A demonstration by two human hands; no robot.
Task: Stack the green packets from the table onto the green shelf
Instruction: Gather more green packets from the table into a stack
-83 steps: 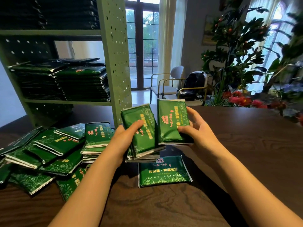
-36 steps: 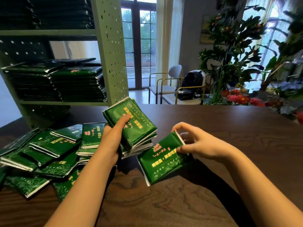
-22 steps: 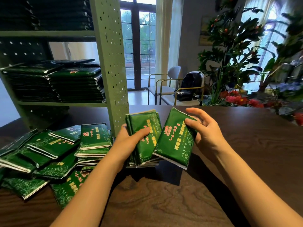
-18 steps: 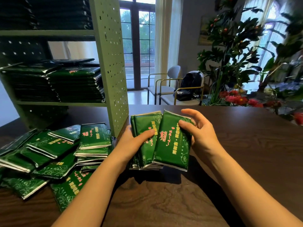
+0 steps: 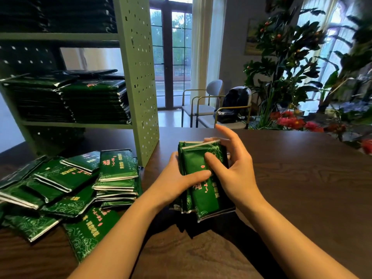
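Note:
A small stack of green packets (image 5: 203,192) with red and gold print stands on edge above the dark table, gripped from both sides. My left hand (image 5: 177,178) holds its left side with the thumb across the front. My right hand (image 5: 233,170) clasps its right side, fingers curled over the top edge. A loose pile of green packets (image 5: 80,184) lies on the table to the left. The green shelf (image 5: 138,81) of perforated metal stands behind that pile, with stacked packets (image 5: 94,101) on its middle level.
The dark wooden table (image 5: 302,188) stretches to the right of my hands. Beyond its far edge stand two chairs (image 5: 203,105), one with a dark bag, and potted plants with red flowers (image 5: 291,121). The shelf's side panel rises just left of the held stack.
My right hand brought one more packet from the table onto the stack in my left hand. Both hands now press the packets together into one bundle.

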